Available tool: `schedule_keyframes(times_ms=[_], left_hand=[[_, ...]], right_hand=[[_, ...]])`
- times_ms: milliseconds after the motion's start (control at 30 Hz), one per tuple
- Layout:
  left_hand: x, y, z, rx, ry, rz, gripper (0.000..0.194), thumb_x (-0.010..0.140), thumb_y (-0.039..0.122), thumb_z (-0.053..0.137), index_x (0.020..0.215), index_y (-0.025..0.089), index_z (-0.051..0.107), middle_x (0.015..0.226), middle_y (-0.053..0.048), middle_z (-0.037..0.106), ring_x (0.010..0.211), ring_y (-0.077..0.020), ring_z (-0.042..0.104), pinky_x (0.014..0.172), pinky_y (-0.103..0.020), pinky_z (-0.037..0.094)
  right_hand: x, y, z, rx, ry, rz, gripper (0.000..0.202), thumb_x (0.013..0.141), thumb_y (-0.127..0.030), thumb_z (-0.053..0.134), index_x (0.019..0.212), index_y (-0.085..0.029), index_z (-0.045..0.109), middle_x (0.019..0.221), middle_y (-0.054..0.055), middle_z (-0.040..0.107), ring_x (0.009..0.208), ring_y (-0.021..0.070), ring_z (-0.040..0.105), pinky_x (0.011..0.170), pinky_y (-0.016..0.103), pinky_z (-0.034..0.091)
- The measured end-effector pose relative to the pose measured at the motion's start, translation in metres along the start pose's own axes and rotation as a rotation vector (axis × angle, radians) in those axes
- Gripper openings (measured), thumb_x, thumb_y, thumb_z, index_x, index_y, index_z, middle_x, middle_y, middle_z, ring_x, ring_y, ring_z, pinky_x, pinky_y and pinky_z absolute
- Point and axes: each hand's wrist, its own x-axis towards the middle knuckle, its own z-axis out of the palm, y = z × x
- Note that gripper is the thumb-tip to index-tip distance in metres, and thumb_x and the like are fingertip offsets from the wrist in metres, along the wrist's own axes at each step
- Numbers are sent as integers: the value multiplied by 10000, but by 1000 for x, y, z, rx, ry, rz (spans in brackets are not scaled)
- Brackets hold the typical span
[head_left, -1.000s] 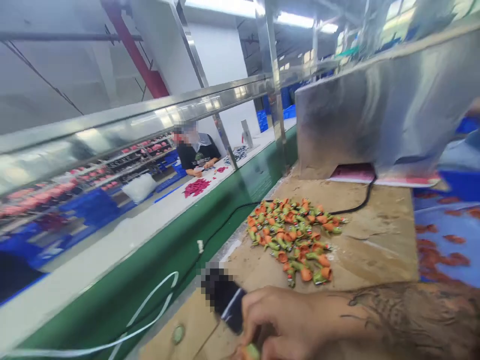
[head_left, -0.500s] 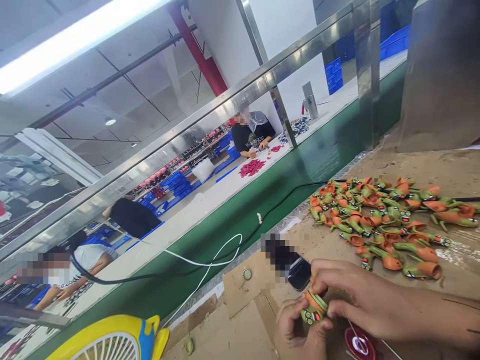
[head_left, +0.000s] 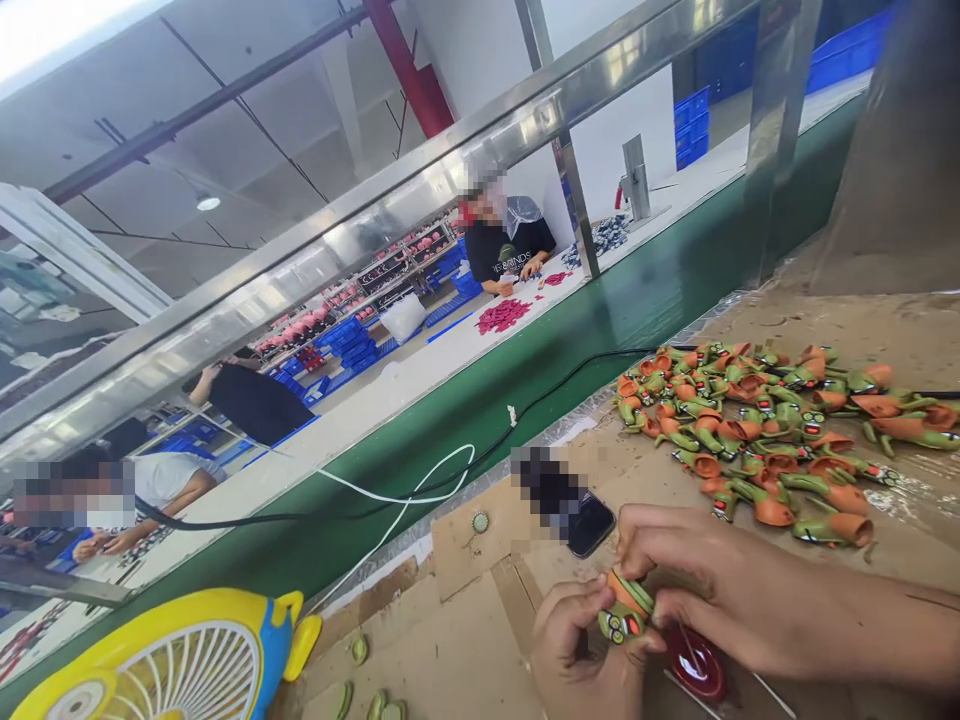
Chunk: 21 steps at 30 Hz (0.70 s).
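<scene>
Both hands closed on one small green-and-orange toy figure [head_left: 626, 608], held low over the surface [head_left: 480, 640]: left hand [head_left: 581, 655] pinching from below with thumb and fingers, right hand [head_left: 701, 590] pinching its orange top from above. Compared with half a second ago, barely a change in the grip; figure slightly higher and closer to the phone [head_left: 589, 522], now lying just beyond the fingertips. Compared with a full second ago, left hand newly brought in, so handling judged to have gone from one-handed to two-handed work on the piece. Just under the right hand, a red round lid [head_left: 697, 662]. Further right, a heap of matching figures [head_left: 757, 440] on the brown cardboard. Beyond, green conveyor edge [head_left: 450, 450] with black and white cables, yellow fan [head_left: 172, 670] at lower left, other people seated across the line.
</scene>
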Motion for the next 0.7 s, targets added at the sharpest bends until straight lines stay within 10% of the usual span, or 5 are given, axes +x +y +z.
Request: schedule_keyframes(times_ms=[200, 700], left_hand=[[6, 15, -4, 71, -139, 7, 330, 725, 351, 919, 1019, 290, 781, 915, -33, 782, 844, -187, 772, 764, -259, 630], [1, 6, 1, 42, 40, -115, 234, 788, 301, 880, 996, 234, 796, 1013, -68, 815, 944, -187, 783, 884, -232, 619]], right_hand=[[2, -2, -4, -5, 30, -58, 293, 805, 18, 566, 961, -217, 645, 893, 31, 655, 823, 152, 660, 716, 265, 544], [5, 7, 2, 32, 151, -238, 205, 910, -64, 613, 1093, -137, 668, 1085, 113, 698, 1032, 154, 672, 910, 237, 563]])
